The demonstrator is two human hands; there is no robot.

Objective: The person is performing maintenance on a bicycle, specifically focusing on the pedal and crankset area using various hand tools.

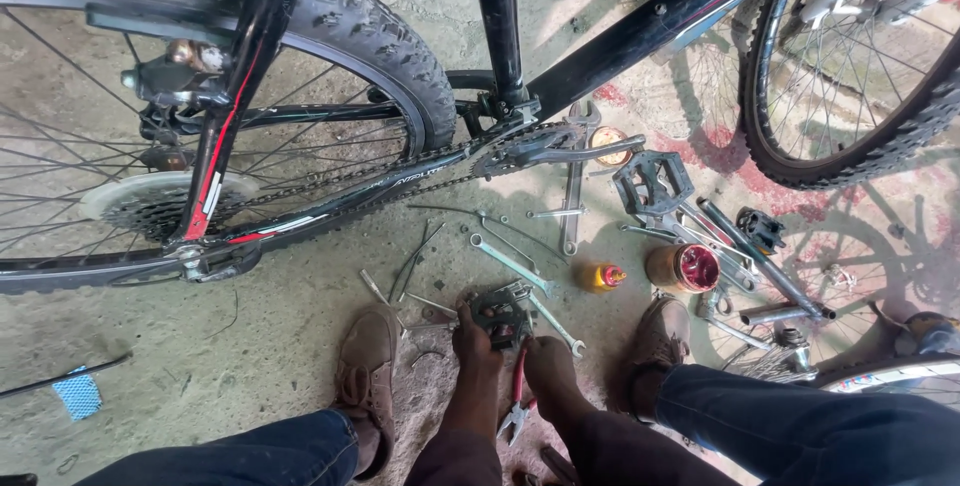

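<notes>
My left hand (476, 344) grips a dark, greasy bicycle pedal (502, 314) that rests on the concrete floor between my brown shoes. My right hand (545, 366) sits just right of it and holds red-handled pliers (516, 401), whose jaws point down toward me. Both forearms reach in from the bottom edge. Spanners (512, 263) lie on the floor just beyond the pedal.
A black bicycle (500, 46) stands ahead with its rear wheel (200, 116) at left and chain and crank (545, 149) in the middle. Another wheel (850, 76) is at top right. A loose pedal (652, 184), a small bottle (603, 276), a red tin (685, 268) and tools are scattered right.
</notes>
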